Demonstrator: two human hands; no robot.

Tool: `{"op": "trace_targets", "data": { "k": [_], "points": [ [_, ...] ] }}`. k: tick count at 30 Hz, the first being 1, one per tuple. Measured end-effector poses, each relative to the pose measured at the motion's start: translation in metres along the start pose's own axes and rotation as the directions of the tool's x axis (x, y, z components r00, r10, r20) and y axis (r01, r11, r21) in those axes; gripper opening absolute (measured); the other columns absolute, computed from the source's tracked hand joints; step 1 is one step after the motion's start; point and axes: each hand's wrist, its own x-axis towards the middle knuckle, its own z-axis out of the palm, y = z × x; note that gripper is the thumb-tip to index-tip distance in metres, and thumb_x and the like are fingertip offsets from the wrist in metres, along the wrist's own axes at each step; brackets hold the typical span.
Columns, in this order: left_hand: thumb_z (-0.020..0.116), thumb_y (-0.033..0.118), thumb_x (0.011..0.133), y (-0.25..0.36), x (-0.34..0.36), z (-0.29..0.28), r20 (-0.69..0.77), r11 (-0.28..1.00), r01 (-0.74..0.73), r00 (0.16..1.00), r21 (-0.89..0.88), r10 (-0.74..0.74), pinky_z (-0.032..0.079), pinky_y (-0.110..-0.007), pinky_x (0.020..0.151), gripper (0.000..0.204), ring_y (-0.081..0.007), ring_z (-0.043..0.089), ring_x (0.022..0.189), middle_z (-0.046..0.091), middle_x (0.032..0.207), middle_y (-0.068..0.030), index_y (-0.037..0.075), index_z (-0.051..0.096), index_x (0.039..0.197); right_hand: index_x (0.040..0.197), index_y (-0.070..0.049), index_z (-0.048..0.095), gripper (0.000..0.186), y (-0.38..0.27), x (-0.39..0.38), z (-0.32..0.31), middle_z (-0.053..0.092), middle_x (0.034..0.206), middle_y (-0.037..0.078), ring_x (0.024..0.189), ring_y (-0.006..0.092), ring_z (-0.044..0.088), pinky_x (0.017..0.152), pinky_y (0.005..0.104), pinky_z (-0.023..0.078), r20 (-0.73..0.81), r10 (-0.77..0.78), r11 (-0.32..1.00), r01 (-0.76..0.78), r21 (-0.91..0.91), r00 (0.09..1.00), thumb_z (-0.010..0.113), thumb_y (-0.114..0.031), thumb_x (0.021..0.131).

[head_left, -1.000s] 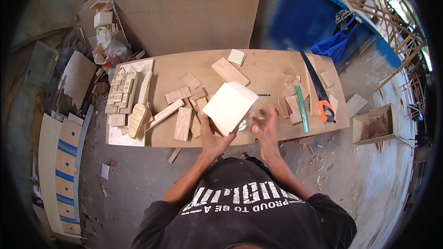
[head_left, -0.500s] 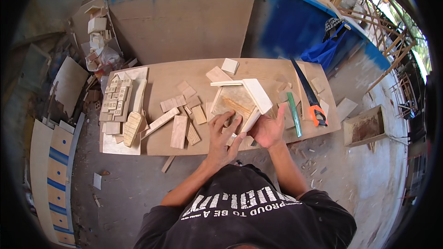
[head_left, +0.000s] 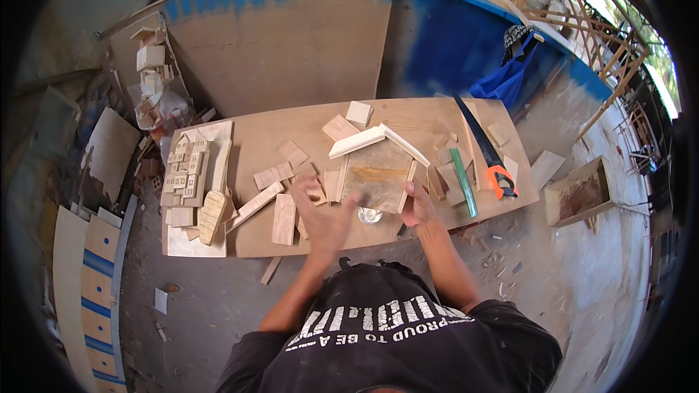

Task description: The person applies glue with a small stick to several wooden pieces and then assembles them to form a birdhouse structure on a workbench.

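A small house-shaped wooden box [head_left: 377, 173] lies flat on the plywood table [head_left: 291, 240], its open side up and two pale strips forming a peaked roof at the far end. My right hand [head_left: 416, 207] grips its near right corner. My left hand [head_left: 324, 218] is blurred, fingers spread, holding nothing, just left of the box above loose wood offcuts [head_left: 284, 218]. A small round shiny object [head_left: 370, 215] sits on the table between my hands.
A handsaw with an orange handle [head_left: 489, 159] and a green strip [head_left: 462, 182] lie right of the box. Small wooden tiles [head_left: 186, 167] are stacked at the table's left end. A blue bag [head_left: 502, 81] hangs behind; a wooden crate [head_left: 579, 193] sits on the floor, right.
The wooden box was held up showing its pale flat back, then turned over and laid down open side up. My left hand has let go and pulled back.
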Motion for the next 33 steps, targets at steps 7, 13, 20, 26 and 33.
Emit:
{"op": "trace_targets", "data": {
  "k": [7, 13, 20, 26, 33],
  "points": [
    [0.083, 0.004, 0.077, -0.056, 0.045, -0.002, 0.703, 0.700, 0.622, 0.668, -0.351, -0.242, 0.045, -0.037, 0.107, 0.083, -0.0222, 0.055, 0.125, 0.055, 0.140, -0.0130, -0.003, 0.040, 0.148, 0.147, 0.004, 0.042, 0.079, 0.007, 0.025, -0.044, 0.057, 0.139, 0.015, 0.129, 0.0263, 0.056, 0.108, 0.0444, 0.048, 0.060, 0.114, 0.993, -0.114, 0.003, 0.992, 0.076, -0.035, 0.087],
    [0.082, -0.001, 0.076, -0.079, 0.047, 0.008, 0.620, 0.758, 0.537, 0.751, -0.370, -0.229, 0.044, -0.039, 0.111, 0.079, -0.0225, 0.052, 0.131, 0.055, 0.142, -0.0112, -0.003, 0.044, 0.146, 0.148, -0.002, 0.044, 0.077, -0.001, 0.044, -0.071, 0.055, 0.142, 0.010, 0.132, 0.0210, 0.051, 0.110, 0.0391, 0.044, -0.064, 0.105, 0.917, -0.122, -0.380, 0.992, 0.080, -0.030, 0.086],
    [0.088, 0.004, 0.069, -0.150, 0.067, 0.015, 0.604, 0.967, 0.226, 0.757, 0.116, -0.249, 0.047, -0.039, 0.108, 0.084, -0.0251, 0.058, 0.125, 0.063, 0.134, -0.0144, 0.000, 0.048, 0.143, 0.150, -0.005, 0.043, 0.082, 0.009, 0.075, -0.097, 0.052, 0.146, 0.005, 0.135, 0.0190, 0.048, 0.114, 0.0354, 0.039, 0.007, 0.189, 0.781, -0.146, -0.608, 0.982, 0.082, -0.003, 0.079],
    [0.085, 0.003, 0.071, -0.193, 0.065, 0.020, 0.604, 0.944, 0.329, 0.756, -0.020, -0.251, 0.049, -0.039, 0.106, 0.080, -0.0247, 0.059, 0.123, 0.063, 0.134, -0.0125, 0.003, 0.049, 0.142, 0.152, -0.006, 0.041, 0.090, 0.033, 0.094, -0.118, 0.051, 0.149, 0.005, 0.138, 0.0180, 0.045, 0.118, 0.0352, 0.034, 0.037, 0.227, 0.689, -0.134, -0.712, 0.973, 0.085, 0.000, 0.073],
    [0.081, 0.003, 0.075, -0.205, 0.069, 0.009, 0.609, 0.960, -0.031, 0.779, 0.278, -0.151, 0.050, -0.039, 0.105, 0.084, -0.0245, 0.061, 0.121, 0.057, 0.141, -0.0145, 0.003, 0.040, 0.148, 0.150, -0.009, 0.044, 0.087, 0.034, 0.095, -0.133, 0.051, 0.150, 0.009, 0.141, 0.0218, 0.044, 0.120, 0.0384, 0.031, 0.008, 0.249, 0.600, -0.148, -0.786, 0.968, 0.085, -0.006, 0.074]
  ]
}}
